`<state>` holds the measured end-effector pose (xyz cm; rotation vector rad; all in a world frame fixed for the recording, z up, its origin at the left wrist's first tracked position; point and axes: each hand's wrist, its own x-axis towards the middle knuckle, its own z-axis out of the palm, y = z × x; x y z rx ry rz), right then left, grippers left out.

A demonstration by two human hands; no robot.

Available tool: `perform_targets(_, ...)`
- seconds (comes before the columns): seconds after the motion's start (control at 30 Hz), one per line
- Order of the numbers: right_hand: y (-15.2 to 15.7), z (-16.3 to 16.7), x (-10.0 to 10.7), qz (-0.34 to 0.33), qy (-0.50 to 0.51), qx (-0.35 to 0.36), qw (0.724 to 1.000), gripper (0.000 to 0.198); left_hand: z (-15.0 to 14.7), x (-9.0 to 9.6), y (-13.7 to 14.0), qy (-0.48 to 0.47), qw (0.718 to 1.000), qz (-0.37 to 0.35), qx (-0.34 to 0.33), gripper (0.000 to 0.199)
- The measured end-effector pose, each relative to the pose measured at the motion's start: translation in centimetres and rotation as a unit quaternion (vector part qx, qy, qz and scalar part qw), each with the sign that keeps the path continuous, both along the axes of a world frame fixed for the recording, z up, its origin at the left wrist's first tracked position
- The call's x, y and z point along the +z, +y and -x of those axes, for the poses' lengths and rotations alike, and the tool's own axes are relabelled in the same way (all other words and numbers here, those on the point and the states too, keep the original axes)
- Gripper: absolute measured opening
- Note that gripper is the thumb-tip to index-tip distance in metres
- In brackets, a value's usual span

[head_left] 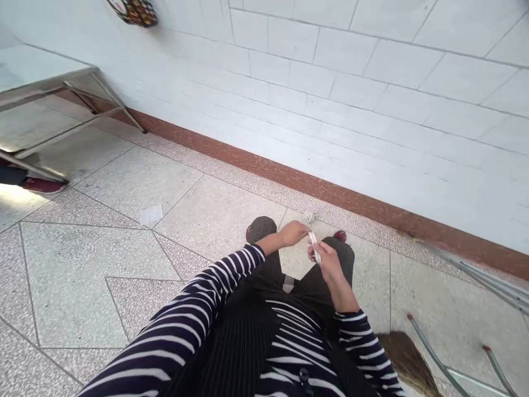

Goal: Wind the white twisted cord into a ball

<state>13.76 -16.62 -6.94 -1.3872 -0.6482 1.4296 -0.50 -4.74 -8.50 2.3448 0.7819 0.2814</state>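
Note:
A small looped bundle of white yarn (313, 241) stretches between my two hands above my knees. My left hand (294, 233) pinches its upper end with closed fingers. Lower down, the fingers of my right hand (327, 258) are wrapped round the other end of the bundle. On the floor just beyond my hands lies a ball of white yarn (308, 216). Whether a strand joins the ball to the bundle is too fine to make out.
A tiled wall (306, 99) with a brown skirting runs ahead. At left stand a metal-framed table (53, 75) and another person's shoe (44, 186). White paper (151, 214) lies on the floor. A broom head (403, 358) and metal legs (433, 353) are at right.

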Motion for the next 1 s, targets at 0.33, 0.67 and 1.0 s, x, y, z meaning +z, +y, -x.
perform_targets(0.33,1.7,-2.3,5.2,-0.033,0.042,0.052,0.997,0.038,-0.7,3.9,3.6,-0.043,0.993,0.022,0.108,0.031)
perform_targets(0.67,2.4,-1.9,4.0,-0.088,-0.040,0.045,0.994,0.051,-0.4,0.3,-1.6,-0.097,0.953,0.270,0.103,0.034)
perform_targets(1.0,2.7,-3.3,-1.3,-0.064,-0.321,0.034,0.944,0.039,0.6,2.9,-3.9,-0.138,0.888,0.440,0.010,0.033)
